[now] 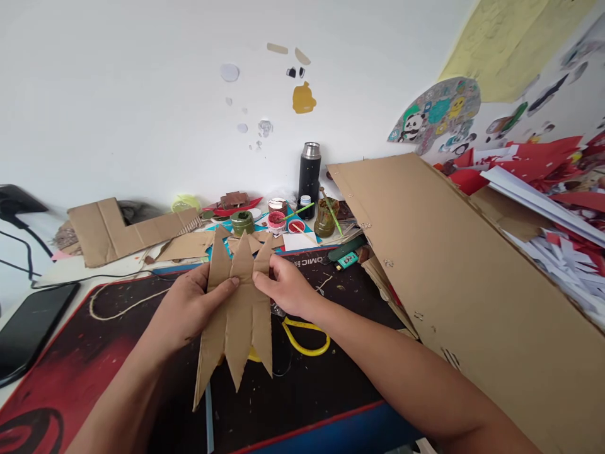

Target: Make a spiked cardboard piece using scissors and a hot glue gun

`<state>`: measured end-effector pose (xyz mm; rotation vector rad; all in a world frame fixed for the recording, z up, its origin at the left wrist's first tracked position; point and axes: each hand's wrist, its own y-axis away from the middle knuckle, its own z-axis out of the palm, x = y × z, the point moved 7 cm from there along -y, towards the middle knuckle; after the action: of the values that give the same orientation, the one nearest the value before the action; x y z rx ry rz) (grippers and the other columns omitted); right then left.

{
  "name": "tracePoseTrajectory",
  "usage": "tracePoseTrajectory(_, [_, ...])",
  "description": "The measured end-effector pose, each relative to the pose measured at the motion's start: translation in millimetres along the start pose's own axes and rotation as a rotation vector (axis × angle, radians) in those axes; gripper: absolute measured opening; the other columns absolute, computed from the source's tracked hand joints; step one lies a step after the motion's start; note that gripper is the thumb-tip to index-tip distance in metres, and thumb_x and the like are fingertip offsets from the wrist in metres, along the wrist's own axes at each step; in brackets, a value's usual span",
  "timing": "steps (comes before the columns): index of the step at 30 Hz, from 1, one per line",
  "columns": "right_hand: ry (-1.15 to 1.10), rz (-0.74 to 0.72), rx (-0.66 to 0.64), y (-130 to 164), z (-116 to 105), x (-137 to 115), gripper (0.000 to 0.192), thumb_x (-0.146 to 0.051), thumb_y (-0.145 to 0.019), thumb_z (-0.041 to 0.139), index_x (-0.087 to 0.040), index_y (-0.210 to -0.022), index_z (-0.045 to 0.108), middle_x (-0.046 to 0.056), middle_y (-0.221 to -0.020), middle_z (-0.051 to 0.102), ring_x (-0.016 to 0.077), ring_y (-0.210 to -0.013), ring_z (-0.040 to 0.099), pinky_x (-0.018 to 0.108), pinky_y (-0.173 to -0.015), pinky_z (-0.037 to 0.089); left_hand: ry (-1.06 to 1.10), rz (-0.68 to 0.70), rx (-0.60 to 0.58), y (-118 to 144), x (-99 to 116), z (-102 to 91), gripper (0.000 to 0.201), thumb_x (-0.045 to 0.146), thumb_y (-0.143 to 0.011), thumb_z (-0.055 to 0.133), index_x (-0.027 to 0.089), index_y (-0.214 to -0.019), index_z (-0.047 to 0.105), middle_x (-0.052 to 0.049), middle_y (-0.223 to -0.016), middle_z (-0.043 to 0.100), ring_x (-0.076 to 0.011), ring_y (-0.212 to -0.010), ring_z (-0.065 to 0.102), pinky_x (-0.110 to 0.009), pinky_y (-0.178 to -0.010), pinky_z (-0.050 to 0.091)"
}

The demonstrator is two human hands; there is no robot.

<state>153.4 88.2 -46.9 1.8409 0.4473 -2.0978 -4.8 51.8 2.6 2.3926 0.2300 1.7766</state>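
Note:
Both my hands hold a fan of three long pointed cardboard pieces (239,315) above a black and red desk mat (85,353). My left hand (189,309) grips the fan from the left, thumb across the front. From the right, my right hand (286,287) pinches the upper part of the pieces. Yellow-handled scissors (307,337) lie on the mat just below my right wrist, partly hidden by the cardboard.
A large cardboard box flap (454,265) rises at the right, with red and white paper scraps (558,208) behind it. Paint jars (276,221), a black flask (309,170), a lighter (347,260), cardboard scraps (123,230), string (118,309) and a phone (33,328) lie around.

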Motion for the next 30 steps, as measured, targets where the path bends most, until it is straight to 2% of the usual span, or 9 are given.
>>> tracePoseTrajectory(3, [-0.009, 0.020, -0.019, -0.5, -1.2, 0.0, 0.005, -0.023, -0.098, 0.067, -0.022, -0.103, 0.065, 0.003, -0.106, 0.074, 0.0202, -0.095, 0.070, 0.032, -0.087, 0.057, 0.002, -0.004, -0.002, 0.0, 0.3, 0.2, 0.063, 0.068, -0.060, 0.094, 0.023, -0.101, 0.078, -0.010, -0.093, 0.086, -0.0389, -0.082, 0.083, -0.044, -0.066, 0.069])
tracePoseTrajectory(7, [0.007, 0.087, -0.055, -0.5, -3.2, 1.1, 0.007, -0.027, -0.099, 0.066, -0.022, -0.097, 0.061, 0.002, -0.092, 0.070, 0.0186, -0.080, 0.066, 0.027, -0.067, 0.053, -0.002, 0.005, 0.012, -0.2, 1.7, -1.1, 0.061, 0.069, -0.061, 0.093, 0.024, -0.099, 0.078, -0.009, -0.092, 0.086, -0.0377, -0.078, 0.082, -0.046, -0.067, 0.070])
tracePoseTrajectory(14, [0.043, 0.140, -0.057, -0.1, -2.6, 4.8, 0.011, -0.027, -0.097, 0.069, -0.021, -0.102, 0.061, 0.000, -0.092, 0.068, 0.0127, -0.060, 0.056, 0.024, -0.049, 0.043, -0.032, 0.003, 0.021, -3.4, -3.8, -5.0, 0.062, 0.069, -0.064, 0.091, 0.023, -0.103, 0.078, -0.009, -0.095, 0.087, -0.0382, -0.082, 0.083, -0.044, -0.067, 0.069])
tracePoseTrajectory(21, [0.006, 0.128, -0.075, -0.7, 0.8, 5.8, 0.011, -0.028, -0.098, 0.067, -0.021, -0.105, 0.061, 0.002, -0.095, 0.070, 0.0165, -0.069, 0.061, 0.026, -0.054, 0.047, -0.019, -0.009, 0.018, -5.7, -8.4, -7.5, 0.063, 0.067, -0.064, 0.093, 0.023, -0.107, 0.077, -0.010, -0.097, 0.087, -0.0373, -0.084, 0.083, -0.041, -0.066, 0.068])
tracePoseTrajectory(24, [0.005, 0.062, -0.050, -1.2, 0.9, 3.9, 0.012, -0.025, -0.097, 0.068, -0.021, -0.106, 0.063, 0.002, -0.101, 0.073, 0.0191, -0.082, 0.067, 0.031, -0.071, 0.056, -0.012, -0.008, 0.018, -4.5, -6.8, -4.2, 0.065, 0.071, -0.064, 0.089, 0.022, -0.105, 0.077, -0.010, -0.096, 0.087, -0.0379, -0.083, 0.083, -0.042, -0.066, 0.068])
tracePoseTrajectory(27, [0.050, -0.013, 0.026, -2.6, -3.0, 3.5, 0.014, -0.022, -0.095, 0.070, -0.022, -0.107, 0.065, 0.004, -0.107, 0.076, 0.0230, -0.100, 0.070, 0.038, -0.093, 0.058, -0.078, 0.032, 0.076, -3.2, -3.3, -1.7, 0.067, 0.073, -0.063, 0.087, 0.022, -0.104, 0.077, -0.011, -0.098, 0.087, -0.0397, -0.084, 0.082, -0.043, -0.065, 0.067])
tracePoseTrajectory(30, [0.073, -0.018, 0.045, -3.7, -4.9, 5.4, 0.013, -0.021, -0.095, 0.068, -0.022, -0.108, 0.066, 0.005, -0.109, 0.076, 0.0244, -0.104, 0.071, 0.041, -0.097, 0.058, -0.104, 0.055, 0.108, -3.2, -3.2, -0.1, 0.070, 0.076, -0.064, 0.086, 0.020, -0.106, 0.079, -0.013, -0.101, 0.087, -0.0403, -0.087, 0.082, -0.043, -0.066, 0.067])
